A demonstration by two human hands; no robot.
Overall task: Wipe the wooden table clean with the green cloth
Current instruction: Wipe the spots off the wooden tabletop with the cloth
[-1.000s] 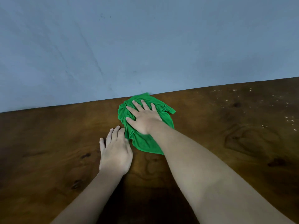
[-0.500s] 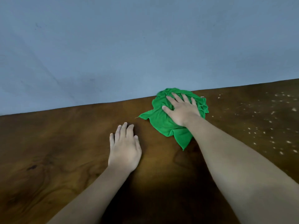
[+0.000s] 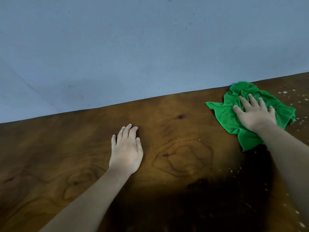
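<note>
The crumpled green cloth (image 3: 224,115) lies on the dark wooden table (image 3: 182,114) at the far right, close to the table's back edge. My right hand (image 3: 255,115) presses palm-down on the cloth with fingers spread, covering its middle. My left hand (image 3: 127,151) rests flat on the bare wood near the centre, holding nothing, well left of the cloth. White specks (image 3: 284,92) dot the table to the right of the cloth and below it.
A plain blue-grey wall (image 3: 150,47) rises directly behind the table's back edge. More pale crumbs (image 3: 299,212) are scattered along the lower right of the tabletop. My forearms cast a dark shadow over the near wood.
My right hand has slid the green cloth to the right along the back edge, away from my left hand and up to the specks. The left hand stays flat on the table.
</note>
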